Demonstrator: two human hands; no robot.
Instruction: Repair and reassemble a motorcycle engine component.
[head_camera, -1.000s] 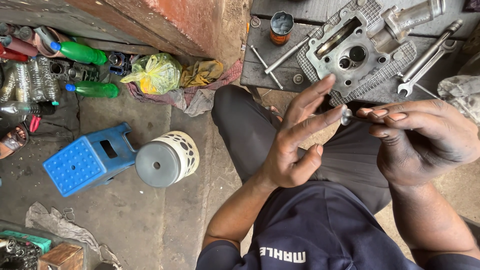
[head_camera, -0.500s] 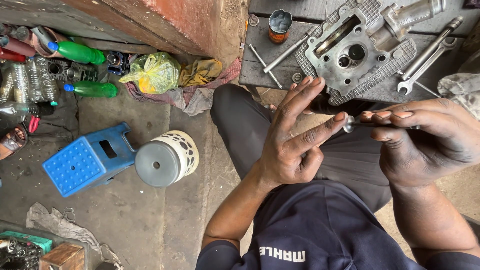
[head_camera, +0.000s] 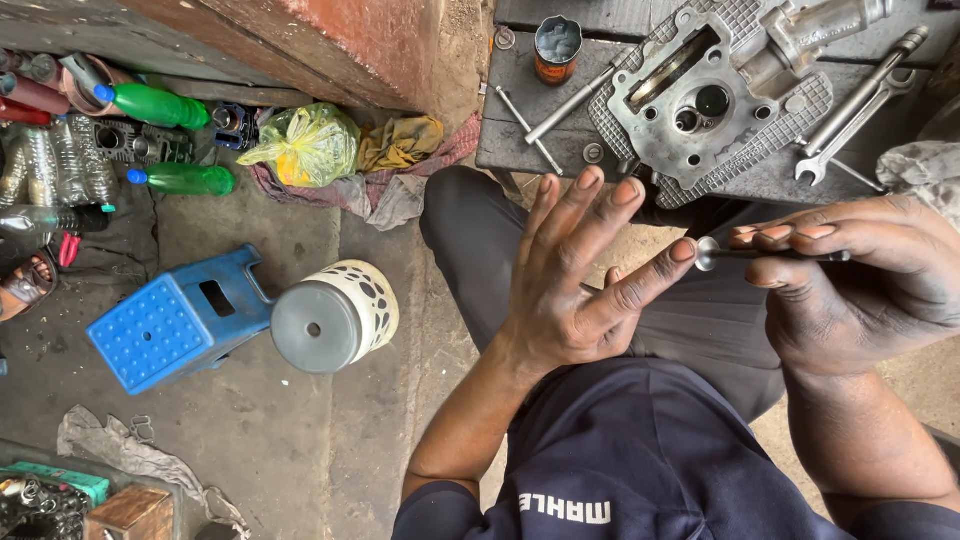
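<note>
A grey finned metal cylinder head (head_camera: 715, 100) is seen on the dark bench (head_camera: 510, 110); below, a slim steel valve (head_camera: 765, 255) is pinched by the right hand (head_camera: 860, 290), its disc touched by the spread left hand's (head_camera: 570, 290) forefinger; slippage from oily fingers could drop it

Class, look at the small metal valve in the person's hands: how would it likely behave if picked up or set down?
The valve looks like solid metal, so probably stiff and heavy for its size. Its round stem and disc head suggest it would roll if laid flat. The right hand pinches the stem while a left hand finger touches the head; possibly slippery.
</note>
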